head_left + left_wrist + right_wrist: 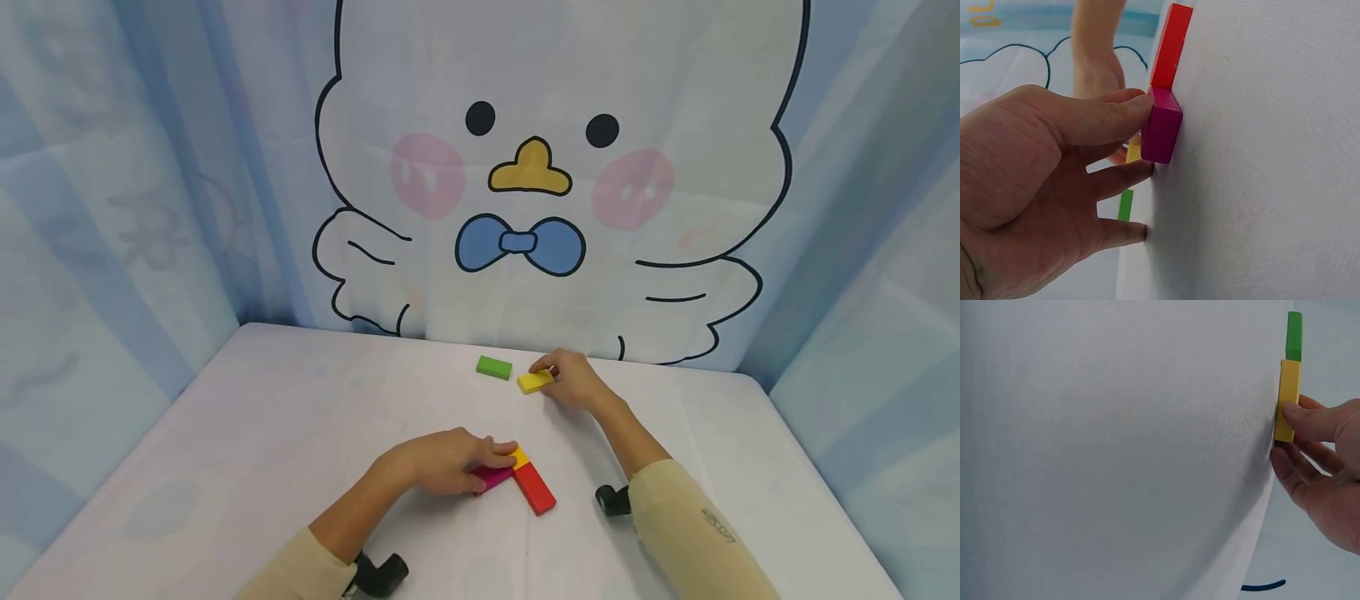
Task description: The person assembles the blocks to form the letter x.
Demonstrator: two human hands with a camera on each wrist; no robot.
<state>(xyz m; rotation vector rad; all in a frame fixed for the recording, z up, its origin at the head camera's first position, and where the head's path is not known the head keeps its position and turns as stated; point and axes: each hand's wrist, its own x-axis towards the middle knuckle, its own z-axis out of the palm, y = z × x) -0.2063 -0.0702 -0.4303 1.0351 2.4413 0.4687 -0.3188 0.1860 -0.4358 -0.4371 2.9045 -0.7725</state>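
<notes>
My left hand (448, 461) holds a magenta block (492, 478) between thumb and fingers, down on the table. One fingertip reaches an orange-yellow block (520, 457), partly hidden by the hand. A red block (535, 489) lies at an angle, its far end against the orange-yellow one. Farther back, my right hand (576, 381) pinches one end of a yellow block (532, 382). In the right wrist view the thumb presses on this yellow block (1288, 387). To its left lies a green block (494, 367), a small gap away in the head view.
A pale cloth covers the table (285, 433). Behind it hangs a curtain (675, 75) printed with a cartoon bird, close to the green and yellow blocks. Black devices (382, 575) are worn at both wrists, near the tabletop.
</notes>
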